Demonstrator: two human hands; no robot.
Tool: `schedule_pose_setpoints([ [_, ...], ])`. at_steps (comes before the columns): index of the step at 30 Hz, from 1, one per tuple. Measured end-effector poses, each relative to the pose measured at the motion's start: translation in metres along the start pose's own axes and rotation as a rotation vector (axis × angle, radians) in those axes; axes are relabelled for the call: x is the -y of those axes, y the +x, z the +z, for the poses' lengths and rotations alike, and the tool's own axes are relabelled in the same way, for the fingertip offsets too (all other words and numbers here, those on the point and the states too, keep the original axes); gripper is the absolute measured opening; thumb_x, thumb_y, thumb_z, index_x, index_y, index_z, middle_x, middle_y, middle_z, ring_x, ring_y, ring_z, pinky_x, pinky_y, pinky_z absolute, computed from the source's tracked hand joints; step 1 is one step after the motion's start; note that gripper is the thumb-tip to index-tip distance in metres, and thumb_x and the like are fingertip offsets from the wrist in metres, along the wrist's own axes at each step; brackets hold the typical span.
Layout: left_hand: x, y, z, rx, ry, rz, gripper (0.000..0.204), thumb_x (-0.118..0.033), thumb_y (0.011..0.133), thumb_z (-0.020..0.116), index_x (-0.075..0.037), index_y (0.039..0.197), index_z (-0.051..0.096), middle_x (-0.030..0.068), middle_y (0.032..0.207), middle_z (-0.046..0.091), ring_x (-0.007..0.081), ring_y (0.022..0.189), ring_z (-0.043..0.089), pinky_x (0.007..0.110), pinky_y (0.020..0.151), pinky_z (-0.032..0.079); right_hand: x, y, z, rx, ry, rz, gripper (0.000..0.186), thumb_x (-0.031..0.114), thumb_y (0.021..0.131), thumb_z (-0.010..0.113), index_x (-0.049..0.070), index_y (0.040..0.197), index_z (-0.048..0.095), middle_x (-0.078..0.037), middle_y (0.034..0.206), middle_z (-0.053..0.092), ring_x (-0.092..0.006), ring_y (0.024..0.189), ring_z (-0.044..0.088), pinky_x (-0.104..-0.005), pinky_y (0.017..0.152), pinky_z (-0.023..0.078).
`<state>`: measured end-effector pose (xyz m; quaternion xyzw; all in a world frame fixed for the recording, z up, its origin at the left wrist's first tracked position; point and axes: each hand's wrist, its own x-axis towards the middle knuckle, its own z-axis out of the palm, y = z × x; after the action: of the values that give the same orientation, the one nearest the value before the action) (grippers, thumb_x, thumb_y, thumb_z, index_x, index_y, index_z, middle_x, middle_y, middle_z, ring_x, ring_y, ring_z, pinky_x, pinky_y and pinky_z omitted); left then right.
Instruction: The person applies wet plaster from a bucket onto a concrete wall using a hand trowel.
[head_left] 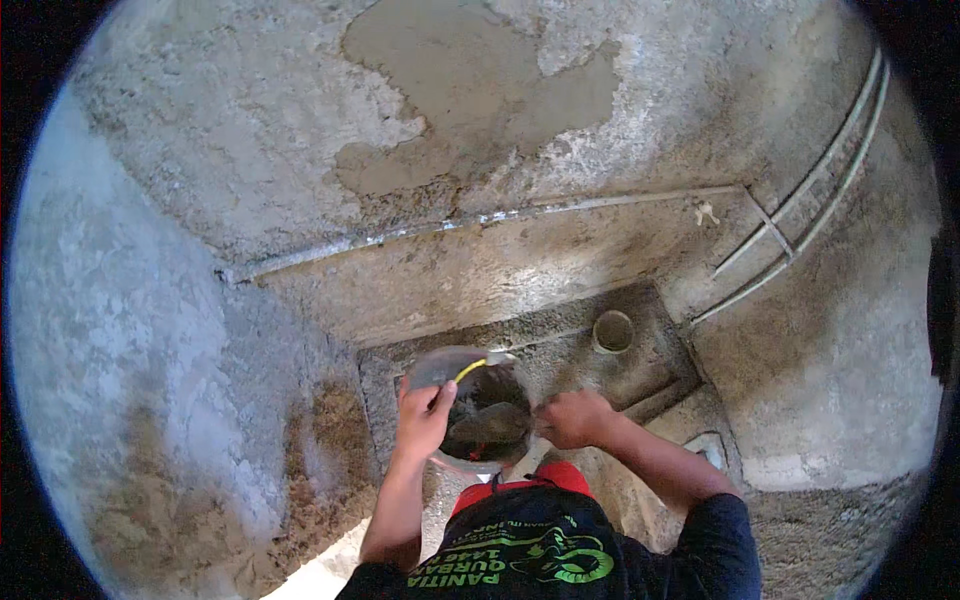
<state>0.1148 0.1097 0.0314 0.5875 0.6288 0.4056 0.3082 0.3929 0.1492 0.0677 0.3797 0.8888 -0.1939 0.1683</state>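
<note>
A round bucket [440,368] with a pale wall is in front of my body, dark inside. My left hand [422,418] is closed on its left rim, the thumb beside a curved yellow strip [470,368] that crosses the opening. At the bucket's right side my right hand [575,418] makes a fist. From it a grey trowel blade [490,422] reaches into the bucket; the fingers hide the handle. Something small and red [475,454] shows low in the bucket, too unclear to name.
A short pipe-like cylinder [613,332] stands on the rough floor, right of the bucket. Ahead is a grey wall with a darker damp patch [480,90] above a long pale ledge strip [400,232]. Two thin pipes [835,205] with a crosspiece run along the right wall.
</note>
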Motion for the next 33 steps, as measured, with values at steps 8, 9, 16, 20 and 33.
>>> schedule_pose_setpoints([
  [8, 0.028, 0.028, -0.012, -0.210, -0.163, -0.346, 0.049, -0.033, 0.097, 0.061, 0.003, 0.064, 0.051, 0.0051, 0.051, 0.038, 0.0155, 0.053, 0.039, 0.034, 0.071, 0.039, -0.086, -0.025, -0.025, -0.094, 0.270, 0.161, 0.046, 0.043, 0.081, 0.070, 0.014, 0.117, 0.068, -0.017, 0.104, 0.070, -0.0391, 0.090, 0.067, -0.0477, 0.079, 0.054],
  [9, 0.029, 0.023, -0.021, -0.248, -0.229, -0.402, 0.049, -0.032, 0.098, 0.060, 0.003, 0.065, 0.051, 0.0045, 0.052, 0.037, 0.0153, 0.053, 0.038, 0.035, 0.070, 0.038, -0.090, -0.027, -0.041, -0.204, 0.420, 0.128, 0.046, 0.038, 0.080, 0.074, 0.013, 0.118, 0.068, -0.017, 0.103, 0.070, -0.0393, 0.091, 0.067, -0.0466, 0.080, 0.054],
  [16, 0.064, 0.022, -0.047, -0.405, -0.116, -0.462, 0.043, -0.031, 0.098, 0.061, 0.002, 0.071, 0.056, 0.0040, 0.066, 0.046, 0.0154, 0.067, 0.044, 0.032, 0.058, 0.036, -0.128, 0.014, -0.089, -0.553, 0.371, 0.011, 0.048, 0.026, 0.076, 0.080, 0.011, 0.117, 0.060, -0.017, 0.106, 0.067, -0.0372, 0.095, 0.066, -0.0448, 0.079, 0.051],
  [20, 0.081, 0.017, -0.053, -0.571, -0.143, -0.501, 0.047, -0.036, 0.097, 0.061, -0.001, 0.067, 0.053, -0.0001, 0.062, 0.044, 0.0122, 0.055, 0.043, 0.030, 0.051, 0.033, -0.148, 0.038, -0.119, -1.034, 0.005, -0.238, 0.047, 0.022, 0.074, 0.079, 0.013, 0.116, 0.060, -0.012, 0.104, 0.068, -0.0312, 0.090, 0.067, -0.0418, 0.072, 0.050],
  [33, 0.042, 0.004, -0.049, -0.735, -0.417, -0.663, 0.042, -0.036, 0.098, 0.060, -0.014, 0.064, 0.049, -0.0062, 0.053, 0.036, 0.0069, 0.037, 0.030, 0.028, 0.036, 0.021, -0.178, 0.155, -0.052, -1.115, 0.726, 0.157, 0.033, 0.030, 0.093, 0.058, -0.003, 0.090, 0.059, -0.021, 0.081, 0.062, -0.0314, 0.074, 0.061, -0.0436, 0.067, 0.047],
])
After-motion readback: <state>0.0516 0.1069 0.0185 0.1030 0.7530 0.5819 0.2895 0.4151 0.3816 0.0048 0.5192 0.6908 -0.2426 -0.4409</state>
